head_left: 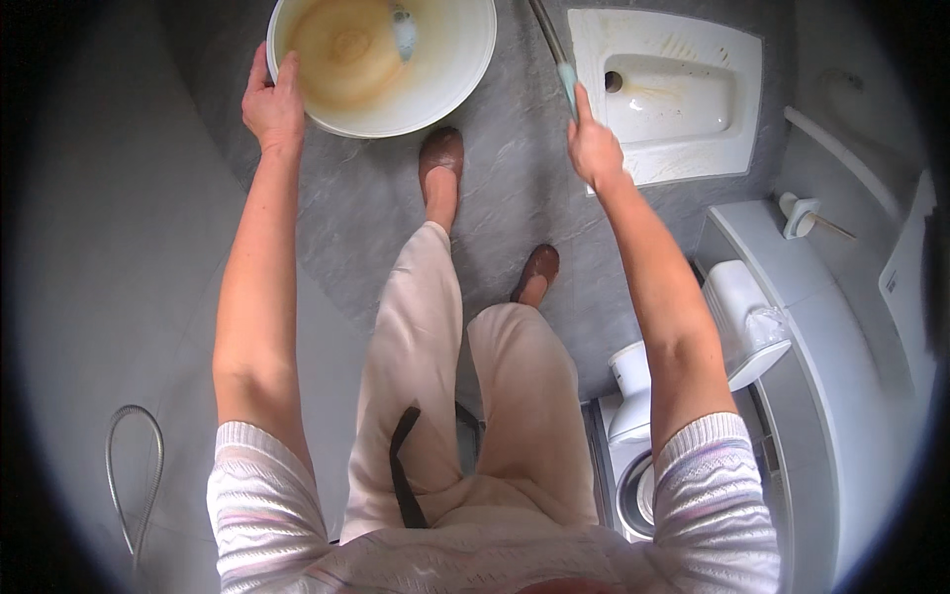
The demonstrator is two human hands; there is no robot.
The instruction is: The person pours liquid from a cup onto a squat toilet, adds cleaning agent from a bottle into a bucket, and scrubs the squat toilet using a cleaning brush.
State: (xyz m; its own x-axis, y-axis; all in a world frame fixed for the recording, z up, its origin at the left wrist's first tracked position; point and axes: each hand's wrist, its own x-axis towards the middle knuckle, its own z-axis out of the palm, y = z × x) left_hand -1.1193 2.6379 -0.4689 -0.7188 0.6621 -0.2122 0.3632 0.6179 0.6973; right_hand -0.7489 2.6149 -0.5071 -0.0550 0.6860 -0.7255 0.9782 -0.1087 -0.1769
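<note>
At the top of the head view is a wide white bucket, stained brown inside and seen from above. My left hand is closed on its left rim, thumb over the inner side and fingers outside. My right hand is closed round the pale green grip of a long-handled tool with a metal shaft. The tool's far end runs out of the picture, so its kind is hidden. Just right of that hand, a white squat toilet with brownish stains lies in the floor.
My feet in brown shoes stand on grey tiles below the bucket. At right are a ledge, a white bin and a white paper holder. A metal shower hose hangs at lower left.
</note>
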